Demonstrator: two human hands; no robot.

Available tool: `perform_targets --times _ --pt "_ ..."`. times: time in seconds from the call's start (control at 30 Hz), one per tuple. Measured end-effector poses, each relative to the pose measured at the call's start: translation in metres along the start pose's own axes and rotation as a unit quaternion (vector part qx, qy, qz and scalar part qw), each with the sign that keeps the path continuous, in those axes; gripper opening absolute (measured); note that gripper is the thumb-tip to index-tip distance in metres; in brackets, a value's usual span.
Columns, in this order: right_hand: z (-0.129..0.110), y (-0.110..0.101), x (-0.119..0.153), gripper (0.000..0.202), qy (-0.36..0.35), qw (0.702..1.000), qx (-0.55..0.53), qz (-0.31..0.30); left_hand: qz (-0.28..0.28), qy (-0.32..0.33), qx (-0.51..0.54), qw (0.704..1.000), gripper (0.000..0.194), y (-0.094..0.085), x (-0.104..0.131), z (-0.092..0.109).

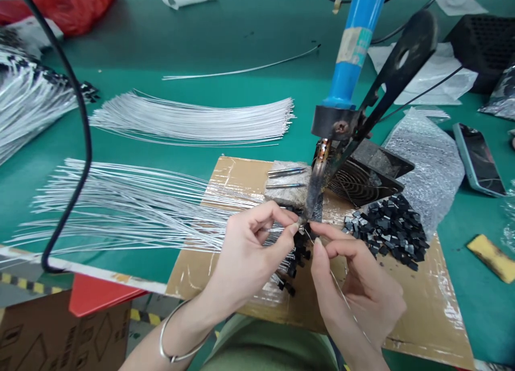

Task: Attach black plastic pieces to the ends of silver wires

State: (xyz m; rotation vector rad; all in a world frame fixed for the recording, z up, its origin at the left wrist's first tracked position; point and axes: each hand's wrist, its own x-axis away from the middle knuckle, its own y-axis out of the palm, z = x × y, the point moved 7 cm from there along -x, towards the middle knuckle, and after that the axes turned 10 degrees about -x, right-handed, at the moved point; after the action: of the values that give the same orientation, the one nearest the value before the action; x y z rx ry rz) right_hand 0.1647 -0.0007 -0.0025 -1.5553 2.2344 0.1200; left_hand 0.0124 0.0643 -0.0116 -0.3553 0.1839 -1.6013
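Observation:
A soldering iron with a blue handle (348,65) hangs tip down in a dark metal holder over the cardboard sheet. My left hand (257,247), wearing a bangle, pinches a tiny part right under the iron's tip; the fingers mostly hide it. Between the thumb and fingers of my right hand (354,285) is a thin solder wire (341,293), its end reaching toward the tip. White wires (161,215) lie to the left and pass behind my left hand. Black pieces (296,258) at their ends show between my hands.
Loose black pieces (388,228) are heaped on the cardboard (422,306) at right, near a small fan (362,175). A white wire bundle (193,118) lies farther back. A phone (478,159) and yellow sponge (493,257) lie right. A black cable (82,118) arches at left.

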Motion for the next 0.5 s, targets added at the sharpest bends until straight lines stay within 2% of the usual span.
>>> perform_targets --times 0.2,0.5 --pt "-0.0003 0.0000 -0.0011 0.016 -0.019 0.999 0.025 0.002 -0.001 0.004 -0.023 1.000 0.012 0.0004 -0.0012 0.0028" --pt "-0.0069 0.0024 -0.0029 0.017 -0.062 0.997 0.036 0.006 0.002 0.008 -0.003 1.000 0.011 -0.0006 0.0007 0.0047"
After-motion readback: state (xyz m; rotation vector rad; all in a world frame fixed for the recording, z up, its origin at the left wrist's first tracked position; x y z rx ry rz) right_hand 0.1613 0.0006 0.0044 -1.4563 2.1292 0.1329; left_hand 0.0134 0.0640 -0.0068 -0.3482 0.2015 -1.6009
